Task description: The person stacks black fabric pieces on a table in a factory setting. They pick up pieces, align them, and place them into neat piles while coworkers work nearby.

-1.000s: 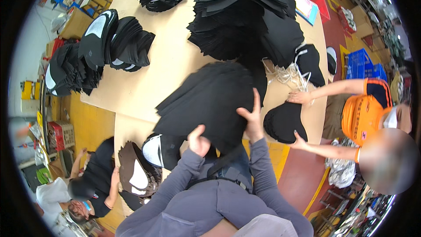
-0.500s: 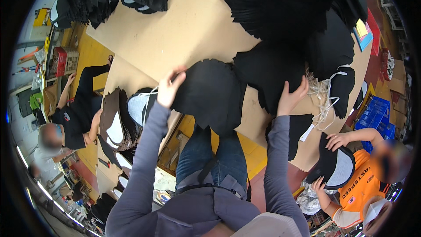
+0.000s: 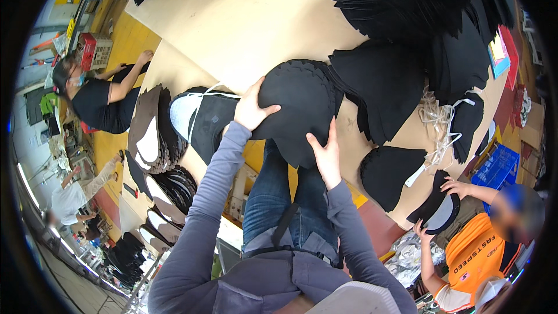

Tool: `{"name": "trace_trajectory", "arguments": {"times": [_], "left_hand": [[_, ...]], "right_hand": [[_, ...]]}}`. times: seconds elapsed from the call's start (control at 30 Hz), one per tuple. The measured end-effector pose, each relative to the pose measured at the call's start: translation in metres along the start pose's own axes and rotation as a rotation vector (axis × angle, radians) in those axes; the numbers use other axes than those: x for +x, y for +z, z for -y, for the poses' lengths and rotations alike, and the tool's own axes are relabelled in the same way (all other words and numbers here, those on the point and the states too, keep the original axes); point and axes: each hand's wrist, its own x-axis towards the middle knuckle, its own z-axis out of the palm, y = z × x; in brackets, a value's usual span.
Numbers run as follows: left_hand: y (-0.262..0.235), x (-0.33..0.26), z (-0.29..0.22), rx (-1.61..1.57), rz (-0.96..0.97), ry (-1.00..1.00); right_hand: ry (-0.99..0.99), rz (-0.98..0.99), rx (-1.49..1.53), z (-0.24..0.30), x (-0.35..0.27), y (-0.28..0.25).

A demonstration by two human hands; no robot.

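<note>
In front of my waist, a stack of black cut fabric pieces [image 3: 299, 102] with notched far edges overhangs the table's near edge. My left hand [image 3: 254, 107] grips its left side, thumb lying across the top piece. At the near right edge, my right hand [image 3: 325, 154] holds the stack between a raised thumb and fingers partly hidden by it. Close to my left wrist lies a black piece with a pale grey end [image 3: 185, 115], tied with white strip. Another black pile [image 3: 381, 84] sits just right of the stack.
Tall black piles [image 3: 401, 6] stand far right on the tan table [image 3: 250, 29]. Brown pieces [image 3: 152, 128] are heaped at left. Pale ties [image 3: 436, 116] lie tangled right, beyond a loose black pile [image 3: 389, 174]. A co-worker in orange [image 3: 479, 244] handles a black piece; another person [image 3: 102, 102] is at left.
My hands have come from spread apart and empty to holding the black stack. The right hand moved left and inward. The person at left has straightened up, and the view has shifted.
</note>
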Motion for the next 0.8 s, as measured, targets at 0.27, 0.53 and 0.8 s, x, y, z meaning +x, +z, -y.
{"name": "trace_trajectory", "arguments": {"times": [0.27, 0.53, 0.8], "left_hand": [[-0.014, 0.009, 0.004, -0.028, 0.28, -0.048], [0.021, -0.006, 0.043, -0.542, 0.191, -0.183], [-0.018, 0.054, 0.05, -0.677, 0.081, -0.203]], "right_hand": [[0.105, -0.166, -0.197, -0.019, 0.001, -0.022], [0.063, -0.1, 0.144, -0.03, -0.01, -0.018], [0.056, 0.019, 0.261, 0.007, 0.047, 0.02]]}}
